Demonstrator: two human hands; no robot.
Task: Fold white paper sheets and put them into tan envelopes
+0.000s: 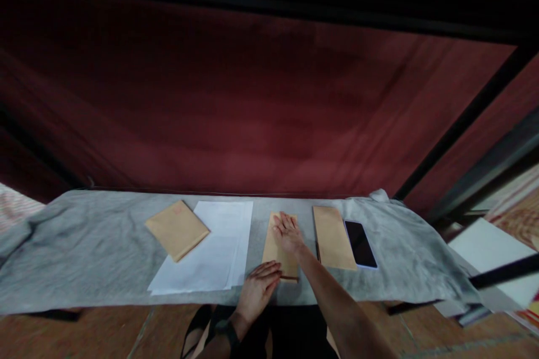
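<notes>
A narrow brown envelope (273,247) lies lengthwise on the grey cloth (84,258) in front of me. My right hand (287,233) rests flat on its far half, fingers stretched out. My left hand (259,286) lies flat at its near end, fingertips on the envelope's lower left corner. Neither hand grips anything. A second narrow brown envelope (333,237) lies just to the right. A wider brown envelope (177,229) sits to the left, overlapping a stack of white paper sheets (210,258).
A black phone (360,243) lies face up right of the second envelope. A dark red curtain (252,112) hangs behind the table. White boards and dark bars (497,269) stand at the right. The floor below is reddish brown.
</notes>
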